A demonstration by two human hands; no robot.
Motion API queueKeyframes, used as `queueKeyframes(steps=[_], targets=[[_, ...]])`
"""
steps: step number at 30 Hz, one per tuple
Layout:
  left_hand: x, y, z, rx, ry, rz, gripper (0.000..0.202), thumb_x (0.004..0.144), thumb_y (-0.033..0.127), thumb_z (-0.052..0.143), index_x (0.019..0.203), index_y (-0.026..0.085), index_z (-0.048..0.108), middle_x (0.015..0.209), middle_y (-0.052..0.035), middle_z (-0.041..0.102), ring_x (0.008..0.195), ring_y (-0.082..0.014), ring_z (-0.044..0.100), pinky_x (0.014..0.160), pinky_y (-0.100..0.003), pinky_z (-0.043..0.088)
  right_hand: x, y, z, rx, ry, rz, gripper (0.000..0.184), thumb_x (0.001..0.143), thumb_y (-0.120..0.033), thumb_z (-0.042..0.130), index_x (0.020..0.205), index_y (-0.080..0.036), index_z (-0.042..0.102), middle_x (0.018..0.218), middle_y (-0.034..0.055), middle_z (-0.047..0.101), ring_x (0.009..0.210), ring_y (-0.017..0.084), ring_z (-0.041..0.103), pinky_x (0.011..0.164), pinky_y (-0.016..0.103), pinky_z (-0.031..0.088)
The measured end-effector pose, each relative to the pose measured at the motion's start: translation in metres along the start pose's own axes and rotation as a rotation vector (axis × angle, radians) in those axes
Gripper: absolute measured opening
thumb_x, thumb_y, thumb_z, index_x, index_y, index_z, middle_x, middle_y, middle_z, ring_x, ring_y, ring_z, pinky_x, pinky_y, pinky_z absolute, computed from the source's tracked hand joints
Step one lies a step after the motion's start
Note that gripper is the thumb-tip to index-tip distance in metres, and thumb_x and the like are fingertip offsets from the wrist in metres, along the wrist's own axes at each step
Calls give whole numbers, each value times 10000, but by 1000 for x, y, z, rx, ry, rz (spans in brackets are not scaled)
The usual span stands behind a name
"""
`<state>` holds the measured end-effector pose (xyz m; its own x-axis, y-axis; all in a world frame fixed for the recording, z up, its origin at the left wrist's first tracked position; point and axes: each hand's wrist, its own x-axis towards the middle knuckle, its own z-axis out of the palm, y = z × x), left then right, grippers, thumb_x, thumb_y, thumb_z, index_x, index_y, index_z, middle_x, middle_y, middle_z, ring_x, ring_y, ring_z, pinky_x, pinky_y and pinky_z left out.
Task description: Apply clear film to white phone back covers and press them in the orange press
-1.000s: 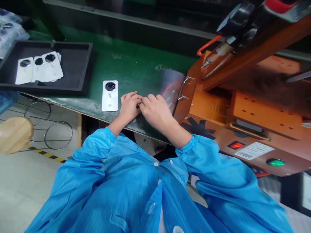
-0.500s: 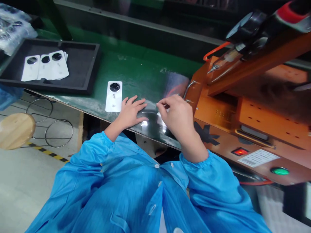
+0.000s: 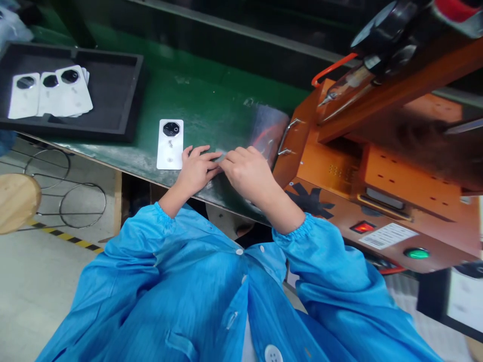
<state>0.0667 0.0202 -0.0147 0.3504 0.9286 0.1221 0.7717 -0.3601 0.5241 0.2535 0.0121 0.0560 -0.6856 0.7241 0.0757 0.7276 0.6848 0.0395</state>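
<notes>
My left hand (image 3: 196,170) rests on the green bench top (image 3: 204,110) near its front edge, fingers stretched out and apart. Close against its fingertips is my right hand (image 3: 247,172), closed in a pinch. What the pinch holds is hidden by the fingers. Just left of my left hand a white phone back cover (image 3: 170,146) with a round black camera area lies flat. To the right of my right hand, a clear plastic sheet (image 3: 266,128) lies by the orange machine.
A black tray (image 3: 130,100) at the left holds several overlapping white phone back covers (image 3: 68,93). The orange machine (image 3: 320,188) with lit red and green buttons fills the right side. A wooden stool (image 3: 18,203) stands at the lower left.
My right hand has moved left, from the right part of a shiny clear film to my left hand's fingertips. My left hand's thumb has drawn nearer its fingers. The view has shifted slightly.
</notes>
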Motion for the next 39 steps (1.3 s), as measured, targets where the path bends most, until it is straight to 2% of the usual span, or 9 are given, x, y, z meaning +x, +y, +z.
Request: queueKeyframes(steps=[4,8,13,17,20,24,27,33,39], targets=[[-3,3,-1,24,-6,37,257,1055,337,607,1072,374,860,1500,31,703,1529,-368,463,1278,-715,191,-6,0,-3,-32,13,-89,315,1082,-128,459,1027,-130,769,989,150,724,955,289,550,763,415,322],[-9,8,-2,65,-8,78,321,1014,414,678,1311,370,788,1605,1,617,1545,-417,432,1296,-745,128,-16,-5,-5,-63,41,-62,298,1070,-141,461,1024,-134,755,1004,159,699,969,304,548,751,421,361],[-10,14,0,116,-39,100,532,961,477,755,1462,312,691,1666,-74,547,1555,-431,413,1298,-706,178,-34,-7,-25,4,232,140,250,1019,-171,509,893,-190,724,918,122,681,875,275,594,755,411,450],[-16,12,-12,65,-22,106,884,899,588,800,1652,260,475,1701,-154,470,1539,-388,440,1301,-605,238,-33,1,-40,401,423,422,134,980,-225,606,909,-227,720,880,66,710,794,219,651,745,374,522],[-36,-7,-34,54,38,64,1091,873,761,736,1728,231,313,1648,-178,511,1509,-367,472,1295,-544,256,-25,9,-33,700,480,575,81,948,-260,667,918,-229,736,812,30,725,689,183,661,666,337,538],[-77,-52,-64,196,128,-78,1029,860,860,657,1665,259,434,1706,-181,449,1607,-433,343,1323,-620,103,-20,15,-20,904,512,662,68,893,-290,745,889,-225,764,769,20,737,668,176,686,616,307,542],[-101,-71,-70,260,105,-112,1020,861,862,651,1657,259,440,1737,-176,413,1635,-473,278,1314,-677,85,-18,15,-21,999,497,681,75,862,-289,763,861,-216,777,746,19,733,655,164,677,605,288,530],[-114,-36,-39,293,180,-12,934,822,771,787,1529,192,588,1583,-241,559,1524,-489,452,1306,-702,178,5,9,-16,1206,464,665,124,845,-306,726,808,-190,745,719,18,718,638,150,664,615,270,518],[-120,-14,-2,192,288,131,655,1008,475,720,1569,205,513,1600,-192,591,1523,-366,527,1322,-604,283,54,-13,20,1257,234,618,167,881,-280,652,767,-172,710,698,6,686,623,133,578,619,274,433]])
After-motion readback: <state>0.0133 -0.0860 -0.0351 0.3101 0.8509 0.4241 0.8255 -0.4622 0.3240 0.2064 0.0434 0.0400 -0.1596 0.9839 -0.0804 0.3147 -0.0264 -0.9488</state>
